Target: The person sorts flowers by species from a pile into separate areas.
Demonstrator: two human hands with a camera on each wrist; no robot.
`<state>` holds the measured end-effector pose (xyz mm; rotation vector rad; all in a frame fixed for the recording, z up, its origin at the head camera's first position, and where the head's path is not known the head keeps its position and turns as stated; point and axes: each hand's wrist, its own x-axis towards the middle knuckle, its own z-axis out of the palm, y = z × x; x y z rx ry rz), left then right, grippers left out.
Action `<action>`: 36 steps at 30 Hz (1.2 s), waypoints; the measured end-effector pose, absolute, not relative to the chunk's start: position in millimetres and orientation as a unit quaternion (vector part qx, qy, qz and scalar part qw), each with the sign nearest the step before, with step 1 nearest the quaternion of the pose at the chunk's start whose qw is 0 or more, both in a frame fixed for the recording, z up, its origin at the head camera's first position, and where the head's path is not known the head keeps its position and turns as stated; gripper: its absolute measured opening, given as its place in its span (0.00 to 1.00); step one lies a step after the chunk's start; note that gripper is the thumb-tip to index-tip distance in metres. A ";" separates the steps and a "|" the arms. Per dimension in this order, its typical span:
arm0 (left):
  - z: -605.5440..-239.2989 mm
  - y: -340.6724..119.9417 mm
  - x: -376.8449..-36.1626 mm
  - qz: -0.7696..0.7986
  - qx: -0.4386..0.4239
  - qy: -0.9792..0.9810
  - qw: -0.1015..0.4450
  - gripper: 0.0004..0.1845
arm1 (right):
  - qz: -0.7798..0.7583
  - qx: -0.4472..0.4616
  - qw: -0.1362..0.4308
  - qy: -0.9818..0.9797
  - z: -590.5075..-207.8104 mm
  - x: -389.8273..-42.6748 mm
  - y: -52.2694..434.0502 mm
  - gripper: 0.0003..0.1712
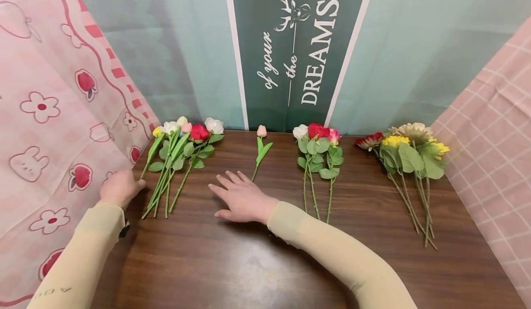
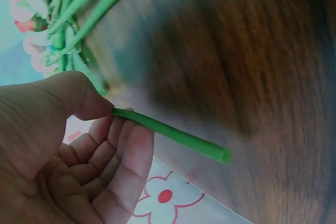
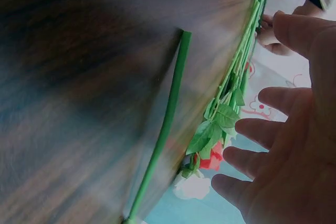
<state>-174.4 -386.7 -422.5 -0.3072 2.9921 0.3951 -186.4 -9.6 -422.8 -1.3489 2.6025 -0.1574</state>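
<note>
In front of me hangs a dark green banner [image 1: 296, 50] with white letters, turned sideways. I read "of your", "the" and "DREAMS" on it, with a small deer head drawn above. On my left sleeve [image 1: 79, 258] faint letters show, unreadable.

From the head camera we look forward and down on the wooden counter [image 1: 232, 263] from above, far enough back to take in both forearms in the lower frame and the backdrop across the top. The left wrist camera sits right against the left hand [image 2: 63, 150], which fills its lower left; it faces across the counter toward the flower bunch [image 2: 58, 19] at upper left. The right wrist camera is equally close, with the right hand [image 3: 294, 129] filling its right side. We find the flower bunch [image 1: 178, 161] in all three views.
</note>
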 end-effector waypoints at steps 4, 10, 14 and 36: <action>-413.8 -377.4 -173.3 0.156 -0.088 0.984 0.027 0.18 | -0.076 -0.450 0.108 0.883 -426.4 -191.4 -4.6 0.41; -390.9 -320.5 -182.3 0.228 -0.030 0.973 -0.036 0.06 | -0.152 -0.412 0.065 0.896 -428.9 -204.8 34.1 0.32; -386.5 -258.8 -186.3 0.326 0.017 0.945 -0.030 0.11 | -0.289 -0.341 0.016 0.894 -424.9 -210.5 69.6 0.22; -428.2 -30.7 -181.4 0.679 0.189 0.687 0.178 0.07 | -0.744 -0.072 0.041 0.663 -381.2 -197.9 168.8 0.19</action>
